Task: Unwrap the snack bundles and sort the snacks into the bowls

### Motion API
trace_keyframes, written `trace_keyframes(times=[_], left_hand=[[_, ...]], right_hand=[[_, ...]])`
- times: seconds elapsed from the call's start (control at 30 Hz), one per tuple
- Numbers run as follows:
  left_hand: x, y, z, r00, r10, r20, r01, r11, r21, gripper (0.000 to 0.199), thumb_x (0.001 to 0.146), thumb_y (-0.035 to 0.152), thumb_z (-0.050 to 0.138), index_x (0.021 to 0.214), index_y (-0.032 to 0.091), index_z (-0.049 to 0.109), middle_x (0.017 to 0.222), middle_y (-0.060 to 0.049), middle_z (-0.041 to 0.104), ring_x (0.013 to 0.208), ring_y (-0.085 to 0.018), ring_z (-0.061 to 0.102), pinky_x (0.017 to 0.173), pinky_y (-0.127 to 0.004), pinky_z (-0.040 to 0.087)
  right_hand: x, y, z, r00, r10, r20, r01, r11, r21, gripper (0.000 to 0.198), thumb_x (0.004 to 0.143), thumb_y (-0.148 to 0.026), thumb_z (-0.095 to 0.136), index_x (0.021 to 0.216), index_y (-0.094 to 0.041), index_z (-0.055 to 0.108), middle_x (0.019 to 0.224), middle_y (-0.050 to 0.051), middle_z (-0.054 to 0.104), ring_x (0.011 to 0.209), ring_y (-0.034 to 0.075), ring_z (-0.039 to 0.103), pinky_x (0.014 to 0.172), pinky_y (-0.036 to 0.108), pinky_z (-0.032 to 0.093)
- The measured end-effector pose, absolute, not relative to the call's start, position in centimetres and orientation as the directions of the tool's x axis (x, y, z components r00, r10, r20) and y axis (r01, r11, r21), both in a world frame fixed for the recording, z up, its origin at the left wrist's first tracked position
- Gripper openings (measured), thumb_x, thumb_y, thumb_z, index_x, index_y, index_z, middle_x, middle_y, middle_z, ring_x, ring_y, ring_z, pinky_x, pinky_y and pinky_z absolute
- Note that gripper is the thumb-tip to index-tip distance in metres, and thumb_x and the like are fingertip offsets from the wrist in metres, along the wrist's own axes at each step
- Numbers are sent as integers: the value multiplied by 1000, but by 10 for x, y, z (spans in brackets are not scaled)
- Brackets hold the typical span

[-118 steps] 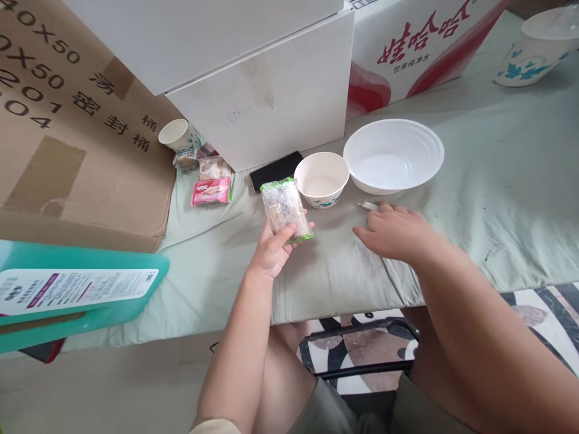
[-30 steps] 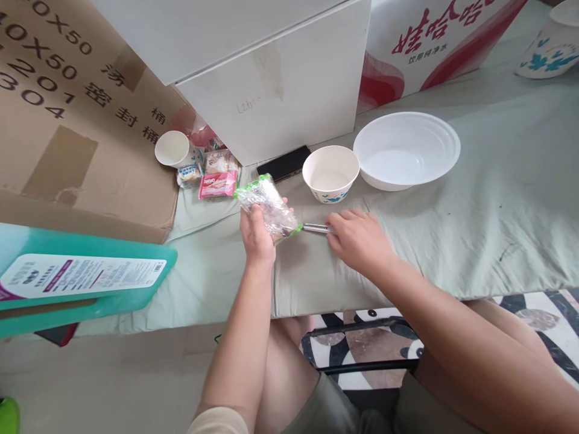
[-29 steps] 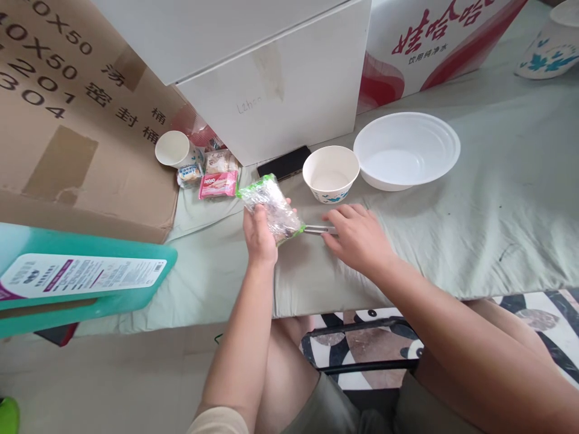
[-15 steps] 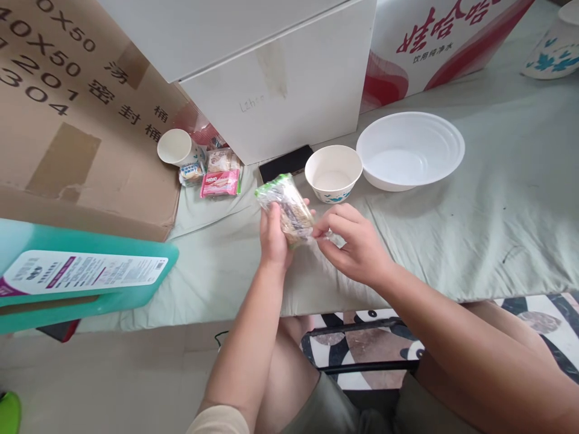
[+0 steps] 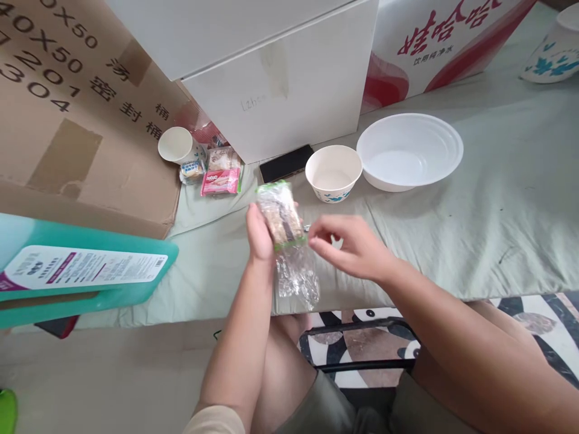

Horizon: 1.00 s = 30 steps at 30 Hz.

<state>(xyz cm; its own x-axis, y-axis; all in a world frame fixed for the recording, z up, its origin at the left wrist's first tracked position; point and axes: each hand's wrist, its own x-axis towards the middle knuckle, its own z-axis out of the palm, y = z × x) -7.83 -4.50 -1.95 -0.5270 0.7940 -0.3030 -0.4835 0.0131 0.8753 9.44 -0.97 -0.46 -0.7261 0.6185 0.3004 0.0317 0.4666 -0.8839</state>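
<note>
My left hand (image 5: 261, 234) is wrapped round a clear plastic packet (image 5: 281, 217) with green edges and whitish, brown and dark contents. A loose flap of clear crinkled film (image 5: 298, 276) hangs from the packet's lower end. Just right of the packet, my right hand (image 5: 348, 244) has thumb and forefinger brought together in a pinch. A tiny pale bit shows by its fingertips; whether the fingers hold it is unclear. Beyond the hands stand a paper bowl (image 5: 333, 175) with blue leaf print and a larger white plastic basin (image 5: 409, 154).
A black phone (image 5: 286, 164) lies behind the packet. Small wrapped snacks (image 5: 221, 181) and a paper cup (image 5: 176, 144) sit at left, beside a cardboard box (image 5: 90, 120). A green jug (image 5: 90, 265) stands nearest on the left. White boxes (image 5: 307, 84) line the back.
The packet has tilted more upright in my left hand, and the clear film now hangs down below it. My right hand has drawn slightly apart from the packet.
</note>
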Motion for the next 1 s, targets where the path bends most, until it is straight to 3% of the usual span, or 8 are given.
trace_keyframes(times=[0.07, 0.2, 0.37, 0.53, 0.63, 0.77, 0.87, 1.0], left_hand=[[-65, -48, -23, -449, 862, -236, -492, -18, 871, 45, 91, 51, 45, 106, 16, 69, 90, -9, 75, 93, -28, 73, 78, -38, 58], [-50, -55, -28, -210, 968, -136, -473, 22, 881, 45, 80, 33, 63, 124, 21, 67, 107, -5, 75, 105, -28, 71, 91, -38, 57], [-58, -63, -20, -27, 979, -203, -452, 169, 876, 52, 77, 32, 75, 127, 22, 64, 109, -7, 75, 101, -28, 73, 85, -36, 58], [-77, -71, -9, 190, 937, -294, -423, 348, 837, 61, 75, 30, 79, 132, 22, 61, 108, -10, 77, 91, -29, 77, 67, -31, 59], [-84, -75, -6, 274, 909, -314, -422, 407, 810, 64, 73, 32, 83, 131, 21, 60, 105, -10, 77, 80, -26, 77, 65, -32, 60], [-76, -70, -12, 63, 960, -274, -432, 274, 859, 68, 75, 40, 83, 135, 24, 55, 108, -9, 77, 89, -25, 77, 73, -33, 61], [-61, -64, -22, -167, 977, -134, -376, 62, 924, 69, 79, 38, 83, 139, 31, 50, 120, -5, 73, 109, -23, 72, 93, -34, 57], [-48, -62, -31, -152, 985, -78, -346, 21, 938, 69, 81, 39, 82, 141, 33, 48, 129, -5, 69, 122, -24, 66, 104, -37, 52]], right_hand=[[95, -8, -7, -566, 746, 351, 122, 496, -859, 19, 87, -31, 65, 101, -19, 63, 83, 1, 63, 69, 14, 56, 66, 29, 44], [95, -7, -10, -472, 804, 362, 242, 513, -824, 31, 82, -22, 66, 113, -20, 65, 90, 2, 59, 68, 13, 53, 64, 29, 44], [99, -6, 0, -371, 854, 365, 198, 456, -868, 7, 86, -20, 61, 81, -21, 66, 63, -4, 52, 57, 11, 49, 59, 28, 41], [109, 8, 6, -264, 961, 87, 36, 100, -994, 10, 90, -29, 60, 83, -22, 61, 50, -7, 48, 43, 10, 45, 46, 25, 35], [113, 19, 4, -121, 992, 37, -59, 30, -998, 9, 91, -29, 60, 86, -23, 56, 61, -5, 57, 48, 11, 52, 48, 25, 40], [113, 12, 9, -27, 977, 211, -13, 211, -977, 8, 92, -28, 59, 88, -25, 53, 74, -2, 60, 60, 13, 59, 58, 28, 44], [106, -6, 15, -291, 911, 293, 156, 347, -925, 12, 86, -29, 65, 89, -25, 55, 72, -2, 57, 64, 14, 56, 60, 29, 42], [94, -20, 13, -437, 865, 246, 323, 407, -854, 11, 82, -26, 66, 85, -22, 56, 83, 1, 60, 72, 15, 55, 63, 29, 41]])
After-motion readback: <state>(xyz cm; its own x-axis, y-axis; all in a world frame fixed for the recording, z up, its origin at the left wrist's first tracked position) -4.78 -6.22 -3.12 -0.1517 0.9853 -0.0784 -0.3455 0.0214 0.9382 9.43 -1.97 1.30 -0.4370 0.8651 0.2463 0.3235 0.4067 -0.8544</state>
